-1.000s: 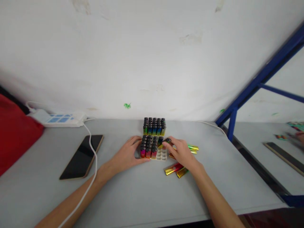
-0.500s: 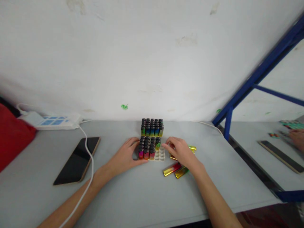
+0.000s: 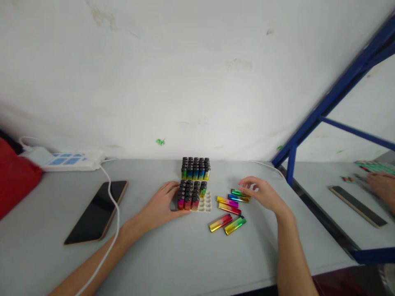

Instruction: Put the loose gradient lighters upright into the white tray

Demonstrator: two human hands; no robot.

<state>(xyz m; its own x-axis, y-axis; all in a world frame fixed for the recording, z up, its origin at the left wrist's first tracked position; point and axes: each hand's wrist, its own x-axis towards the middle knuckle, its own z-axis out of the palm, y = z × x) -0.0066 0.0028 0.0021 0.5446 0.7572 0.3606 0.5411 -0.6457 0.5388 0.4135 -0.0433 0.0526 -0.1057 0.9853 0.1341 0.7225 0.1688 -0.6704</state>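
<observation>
My left hand (image 3: 163,199) wraps round the left side of a pale tray (image 3: 207,202) partly filled with upright lighters (image 3: 188,199) with black tops. Bare pockets show at the tray's right side. Behind it stands a second block of upright lighters (image 3: 196,169). My right hand (image 3: 257,191) is over the loose lighters, fingertips at a green lighter (image 3: 237,192) and just above a blue one (image 3: 240,198); its fingers look apart. Nearer me lie a pink-and-yellow lighter (image 3: 227,201), two red-and-gold lighters (image 3: 220,223) and a green-and-gold one (image 3: 235,225).
A phone (image 3: 97,211) lies on the left, crossed by a white cable (image 3: 115,201). Beyond are a power strip (image 3: 72,161) and a red item (image 3: 18,176). On the right stand a blue frame (image 3: 291,162), another phone (image 3: 358,205) and a person's hand (image 3: 382,185).
My right hand has moved right, from beside the tray to over the loose lighters, uncovering several of them. My left hand stays at the tray. The view has shifted slightly.
</observation>
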